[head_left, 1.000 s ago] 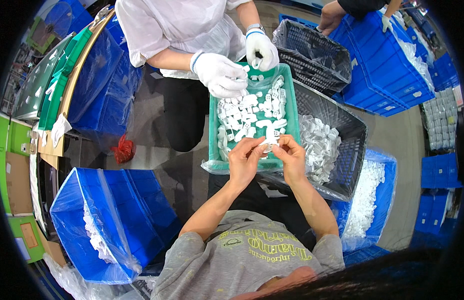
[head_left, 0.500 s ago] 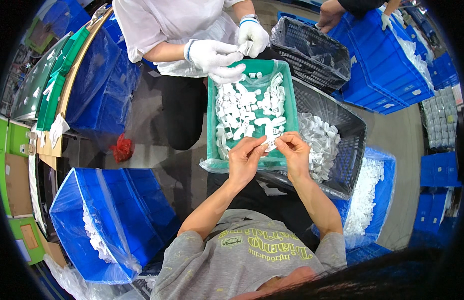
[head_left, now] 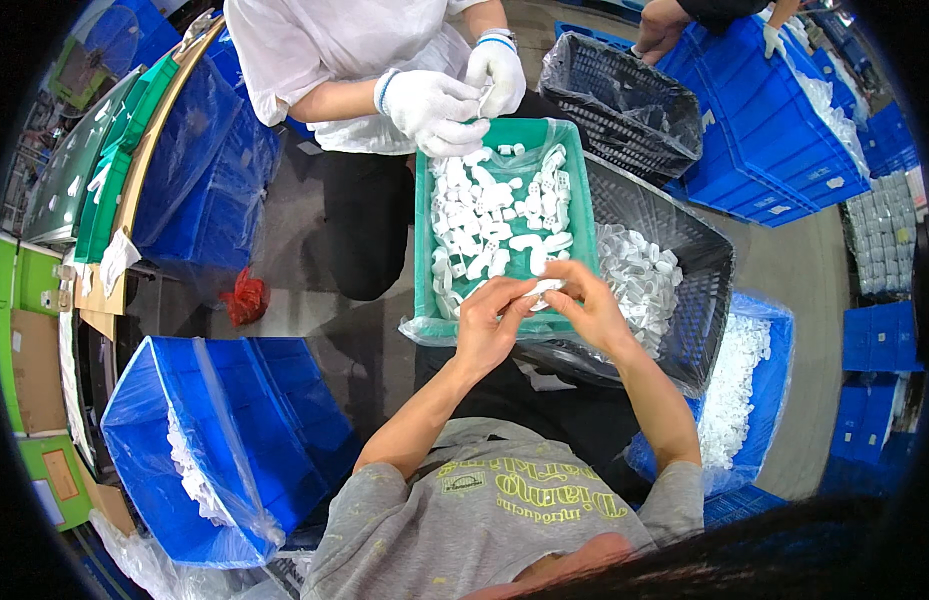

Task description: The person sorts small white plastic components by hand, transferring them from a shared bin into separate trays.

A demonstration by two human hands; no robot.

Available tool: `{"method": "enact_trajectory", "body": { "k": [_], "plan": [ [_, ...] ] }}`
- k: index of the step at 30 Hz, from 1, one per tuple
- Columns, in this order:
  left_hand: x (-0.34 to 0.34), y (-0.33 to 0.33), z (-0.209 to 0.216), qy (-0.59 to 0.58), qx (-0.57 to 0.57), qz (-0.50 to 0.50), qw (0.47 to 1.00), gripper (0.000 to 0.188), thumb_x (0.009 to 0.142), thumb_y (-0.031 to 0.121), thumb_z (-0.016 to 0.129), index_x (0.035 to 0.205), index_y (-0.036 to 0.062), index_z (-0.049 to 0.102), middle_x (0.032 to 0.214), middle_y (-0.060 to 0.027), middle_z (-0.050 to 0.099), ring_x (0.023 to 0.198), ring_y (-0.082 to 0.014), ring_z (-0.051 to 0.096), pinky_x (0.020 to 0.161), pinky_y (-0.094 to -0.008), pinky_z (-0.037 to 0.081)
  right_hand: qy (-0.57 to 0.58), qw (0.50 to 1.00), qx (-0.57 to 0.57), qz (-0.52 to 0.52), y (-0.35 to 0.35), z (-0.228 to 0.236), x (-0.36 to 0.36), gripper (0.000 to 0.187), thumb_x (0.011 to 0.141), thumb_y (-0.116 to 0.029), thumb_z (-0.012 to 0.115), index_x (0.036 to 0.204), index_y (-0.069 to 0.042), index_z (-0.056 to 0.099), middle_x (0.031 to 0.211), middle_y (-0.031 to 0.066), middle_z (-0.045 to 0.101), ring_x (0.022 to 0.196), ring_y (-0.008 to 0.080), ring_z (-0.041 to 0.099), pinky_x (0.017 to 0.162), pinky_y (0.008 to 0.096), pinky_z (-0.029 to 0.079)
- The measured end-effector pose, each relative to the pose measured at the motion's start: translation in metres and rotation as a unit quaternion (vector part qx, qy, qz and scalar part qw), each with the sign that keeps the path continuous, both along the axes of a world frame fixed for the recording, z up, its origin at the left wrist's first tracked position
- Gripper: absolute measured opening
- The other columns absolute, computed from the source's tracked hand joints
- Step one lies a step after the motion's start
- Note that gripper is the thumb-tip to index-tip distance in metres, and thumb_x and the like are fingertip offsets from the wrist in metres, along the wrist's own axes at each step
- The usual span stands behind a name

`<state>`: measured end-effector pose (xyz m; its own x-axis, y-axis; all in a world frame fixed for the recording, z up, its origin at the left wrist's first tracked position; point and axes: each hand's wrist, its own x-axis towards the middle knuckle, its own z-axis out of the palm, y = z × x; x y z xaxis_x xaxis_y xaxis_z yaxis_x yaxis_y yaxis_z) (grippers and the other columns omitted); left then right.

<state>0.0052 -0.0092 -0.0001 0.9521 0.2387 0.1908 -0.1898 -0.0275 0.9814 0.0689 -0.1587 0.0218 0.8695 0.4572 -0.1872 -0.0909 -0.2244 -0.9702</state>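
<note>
Above the near edge of a green tray [head_left: 590, 215], my left hand [head_left: 487, 318] and my right hand [head_left: 592, 308] pinch a small white plastic part [head_left: 546, 288] between fingertips and thumbs. The part lies tilted, showing its narrow side, and the fingers partly cover it. Loose white plastic pieces [head_left: 469, 215] of several shapes lie in the plastic-lined tray. Across the tray, a co-worker's white-gloved hands [head_left: 434, 110] hold a small white piece over its far left corner.
Right of the tray, a lined black crate [head_left: 709, 310] holds a heap of white parts [head_left: 636, 290]. Blue bins [head_left: 224, 400] with white pieces stand left and right of me. Another black crate [head_left: 619, 105] and a large blue bin [head_left: 754, 130] stand farther off. A red bag [head_left: 246, 298] lies on the floor.
My right hand has turned and its fingers have shifted over the part, which has tipped from face-up to narrow side. The co-worker's gloved hands have drawn closer together.
</note>
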Motion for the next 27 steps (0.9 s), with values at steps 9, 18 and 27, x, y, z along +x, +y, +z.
{"method": "enact_trajectory", "body": {
  "k": [9,18,27],
  "plan": [
    [-0.004,-0.001,0.008,0.059,0.128,-0.009,0.99,0.023,0.073,-0.004,0.065,0.096,0.0,0.064,0.08,-0.0073,0.059,0.066,-0.0095,0.058,0.055,-0.0215,0.046,-0.216,0.965,-0.123,0.079,-0.009,0.005,-0.003,0.016,0.077,-0.006,0.063,0.09,0.0,0.058,0.073,0.0122,0.062,0.067,0.0222,0.062,0.06,0.0308,0.047],
    [0.001,-0.001,0.006,0.118,0.009,-0.05,0.992,0.016,0.077,-0.005,0.059,0.092,-0.0021,0.063,0.078,-0.0085,0.059,0.069,-0.0144,0.061,0.057,-0.0239,0.051,-0.21,0.971,-0.1,0.061,-0.011,0.007,-0.003,0.013,0.075,-0.007,0.065,0.085,0.0,0.06,0.071,0.0108,0.062,0.065,0.0195,0.06,0.059,0.0305,0.046],
    [0.003,0.006,0.005,0.151,-0.155,-0.049,0.975,0.017,0.082,-0.004,0.055,0.099,-0.0039,0.06,0.089,-0.0084,0.059,0.078,-0.0138,0.061,0.063,-0.0247,0.056,-0.061,0.997,-0.04,0.032,-0.013,0.016,0.003,0.018,0.075,-0.01,0.068,0.089,-0.001,0.062,0.08,0.0082,0.061,0.066,0.0124,0.057,0.06,0.0268,0.046]
  ]
}}
